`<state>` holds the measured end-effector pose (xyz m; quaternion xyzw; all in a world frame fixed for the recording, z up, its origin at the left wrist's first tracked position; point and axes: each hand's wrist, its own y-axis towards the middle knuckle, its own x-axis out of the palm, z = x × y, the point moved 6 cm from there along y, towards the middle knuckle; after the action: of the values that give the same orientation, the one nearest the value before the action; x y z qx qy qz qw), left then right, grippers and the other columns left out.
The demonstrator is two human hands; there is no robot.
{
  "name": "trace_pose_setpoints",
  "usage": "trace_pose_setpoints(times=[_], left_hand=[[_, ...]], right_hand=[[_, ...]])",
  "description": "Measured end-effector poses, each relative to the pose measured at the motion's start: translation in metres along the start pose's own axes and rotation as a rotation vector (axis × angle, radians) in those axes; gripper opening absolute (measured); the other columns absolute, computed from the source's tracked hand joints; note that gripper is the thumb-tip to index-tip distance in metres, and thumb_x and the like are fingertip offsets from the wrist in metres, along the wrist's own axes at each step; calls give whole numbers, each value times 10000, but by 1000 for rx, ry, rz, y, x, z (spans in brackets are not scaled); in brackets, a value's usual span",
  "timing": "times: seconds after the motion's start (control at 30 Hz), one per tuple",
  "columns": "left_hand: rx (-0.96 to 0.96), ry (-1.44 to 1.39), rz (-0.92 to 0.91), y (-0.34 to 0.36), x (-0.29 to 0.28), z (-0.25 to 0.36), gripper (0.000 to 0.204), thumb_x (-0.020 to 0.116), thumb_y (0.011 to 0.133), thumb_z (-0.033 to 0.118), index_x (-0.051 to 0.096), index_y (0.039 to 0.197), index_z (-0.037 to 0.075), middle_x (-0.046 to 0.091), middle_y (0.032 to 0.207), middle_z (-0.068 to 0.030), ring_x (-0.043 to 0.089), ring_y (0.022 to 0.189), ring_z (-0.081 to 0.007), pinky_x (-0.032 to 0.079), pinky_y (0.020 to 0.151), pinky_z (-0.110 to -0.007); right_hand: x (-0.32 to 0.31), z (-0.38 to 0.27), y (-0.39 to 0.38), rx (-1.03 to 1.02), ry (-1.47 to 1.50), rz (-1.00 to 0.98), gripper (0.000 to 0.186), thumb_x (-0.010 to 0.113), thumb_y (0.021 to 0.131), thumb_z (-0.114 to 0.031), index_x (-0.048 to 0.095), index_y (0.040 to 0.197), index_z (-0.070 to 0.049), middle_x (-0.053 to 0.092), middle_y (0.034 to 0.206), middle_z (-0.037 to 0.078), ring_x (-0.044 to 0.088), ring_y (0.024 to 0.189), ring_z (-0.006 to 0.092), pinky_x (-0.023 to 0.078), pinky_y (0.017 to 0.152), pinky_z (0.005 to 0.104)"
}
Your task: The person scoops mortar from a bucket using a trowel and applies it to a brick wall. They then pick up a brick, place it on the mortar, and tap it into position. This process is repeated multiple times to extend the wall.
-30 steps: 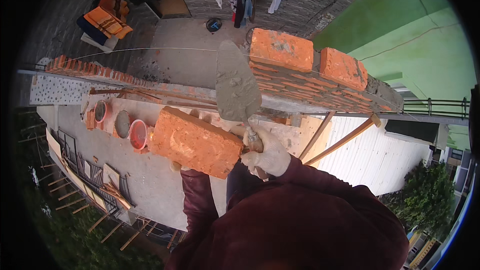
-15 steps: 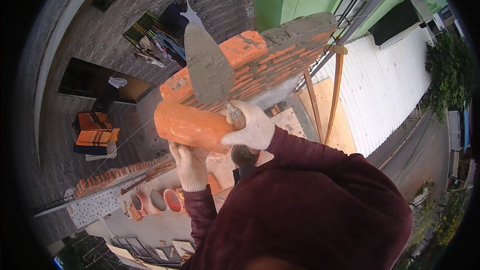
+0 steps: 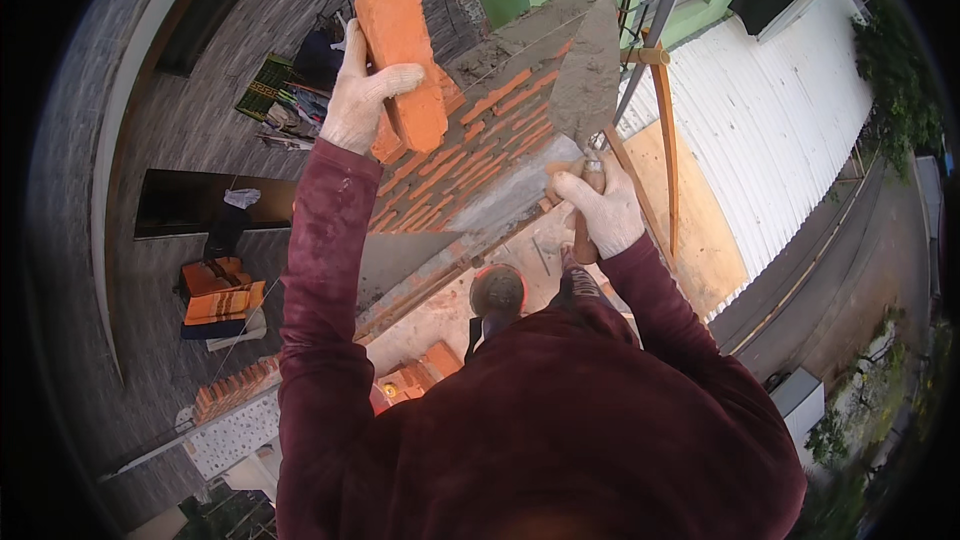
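Observation:
My left hand point(image 3: 362, 98), in a white knit glove, grips an orange brick point(image 3: 403, 50) by its left side, thumb across its face. The brick is tilted upright above the left part of a brick wall point(image 3: 478, 145). Wet grey mortar point(image 3: 500, 48) lies along the wall's top. In my right hand point(image 3: 608, 208), also gloved, is the handle of a pointed trowel point(image 3: 588, 80). Its blade points away from me, coated in grey mortar, over the wall's right end. Part of the wall's left end is hidden behind the held brick.
A bucket of mortar point(image 3: 497, 292) stands by my feet, with loose bricks point(image 3: 425, 372) to its left. At right are a wooden post point(image 3: 665, 160), a plywood sheet point(image 3: 705, 225) and a white corrugated roof point(image 3: 760, 130). A thin string runs along the wall top.
My hands have moved apart. The left has carried the brick forward over the wall and turned it upright; the right has swung the trowel to the right.

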<state>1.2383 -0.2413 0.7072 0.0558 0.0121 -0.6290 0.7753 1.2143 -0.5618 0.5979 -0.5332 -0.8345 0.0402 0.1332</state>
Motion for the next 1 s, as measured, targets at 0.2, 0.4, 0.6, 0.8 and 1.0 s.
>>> trace_pose_setpoints(times=[0.2,0.4,0.6,0.8,1.0], left_hand=[[100,753,-237,143,59,-24,1284,891,591,324,236,1667,76,579,1391,-222,608,1265,-346,517,1061,-398],[-49,1069,-356,189,89,-91,1385,897,515,367,209,1696,142,518,1473,-248,536,1361,-408,483,1108,-424],[-88,1130,-412,194,99,-110,1364,877,519,354,226,1687,89,567,1357,-255,573,1269,-407,481,1070,-417],[-112,1118,-441,194,101,-123,1368,879,519,371,224,1687,91,556,1384,-258,567,1292,-409,479,1078,-417],[-148,1193,-395,194,98,-135,1336,873,529,411,253,1687,167,564,1411,-234,576,1317,-393,509,1075,-448]], right_hand=[[-150,126,-65,371,-242,406,327,767,887,-268,602,977,0,671,839,94,630,615,140,529,470,289],[-219,223,-204,728,-274,583,326,811,876,-250,553,953,-66,583,796,39,657,681,169,510,453,316],[-233,262,-268,944,-260,605,342,815,839,-245,576,959,-31,618,810,59,673,692,177,546,484,350],[-231,256,-235,906,-293,472,320,796,851,-247,582,955,-33,628,777,63,662,653,179,533,481,356],[-227,230,-189,843,-353,388,346,785,859,-276,584,1000,-32,625,827,55,687,706,182,531,489,342]])
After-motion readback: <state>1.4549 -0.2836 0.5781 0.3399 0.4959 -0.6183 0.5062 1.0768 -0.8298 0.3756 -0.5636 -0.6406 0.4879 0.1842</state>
